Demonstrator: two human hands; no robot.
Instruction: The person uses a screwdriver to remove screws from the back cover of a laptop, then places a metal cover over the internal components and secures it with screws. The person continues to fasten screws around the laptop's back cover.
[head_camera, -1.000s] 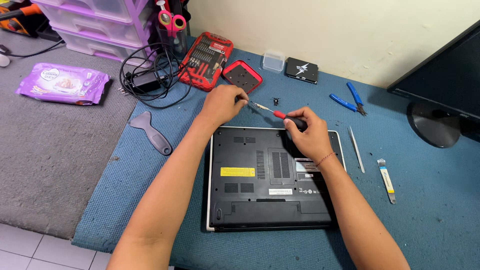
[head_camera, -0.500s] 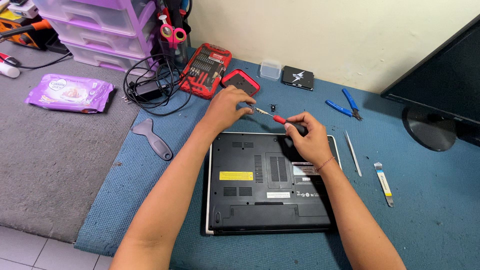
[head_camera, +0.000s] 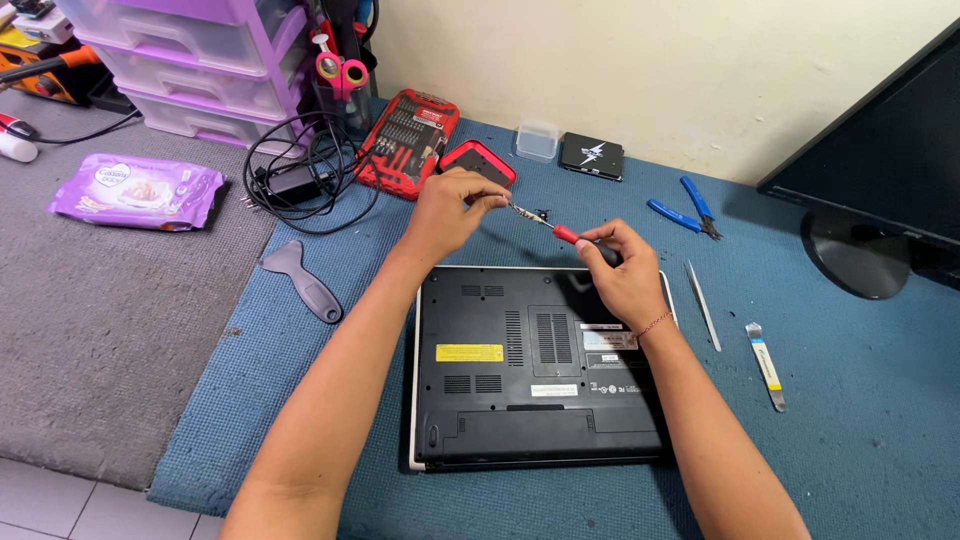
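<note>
A black laptop (head_camera: 530, 370) lies upside down on the blue mat (head_camera: 860, 430) in front of me, its underside with vents and labels facing up. Above its far edge my right hand (head_camera: 625, 275) grips the dark handle of a small screwdriver (head_camera: 565, 234) with a red collar. My left hand (head_camera: 450, 210) pinches the metal tip end of the same screwdriver. Both hands are raised off the laptop.
A red bit set case (head_camera: 410, 140) and a small red-edged case (head_camera: 480, 163) lie behind my left hand. Blue pliers (head_camera: 685, 205), a thin metal tool (head_camera: 702, 305), a flat pry tool (head_camera: 766, 365), a grey scraper (head_camera: 305, 280), coiled cables (head_camera: 295, 175), a monitor stand (head_camera: 860, 255), purple drawers (head_camera: 200, 60).
The view shifted slightly; both hands stay at the screwdriver, lifted a little above the laptop's far edge, with the left fingers still on the tip.
</note>
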